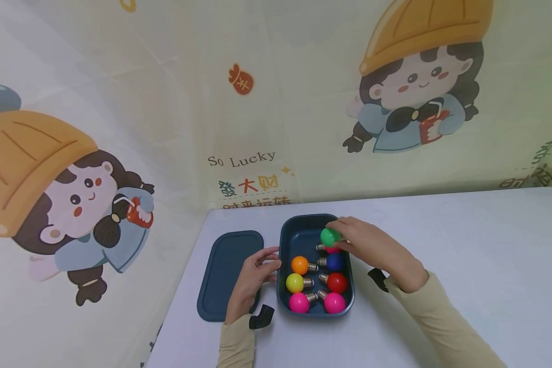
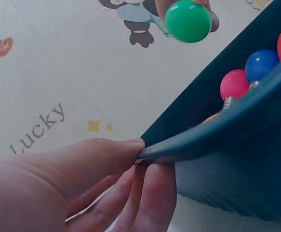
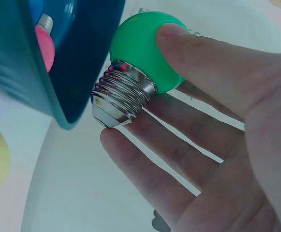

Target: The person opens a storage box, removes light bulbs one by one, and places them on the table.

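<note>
My right hand (image 1: 372, 243) pinches a green light bulb (image 3: 135, 46) by its round globe, thumb on one side and fingers on the other. The bulb's metal screw base shows bare in the right wrist view. It is raised above the far right part of a dark blue rectangular container (image 1: 303, 237). With thumb and fingertips my left hand (image 1: 252, 281) grips the container's left rim (image 2: 188, 145). Inside lie an orange bulb (image 1: 299, 265), a yellow bulb (image 1: 295, 282), a blue bulb (image 1: 335, 262), a red bulb (image 1: 337, 282) and several pink bulbs (image 1: 299, 302), bases pointing inward.
A flat dark blue lid (image 1: 227, 273) lies on the white table (image 1: 464, 266) left of the container, partly behind my left hand. A cloth backdrop (image 1: 303, 112) with printed cartoon figures rises behind the table and along its left side.
</note>
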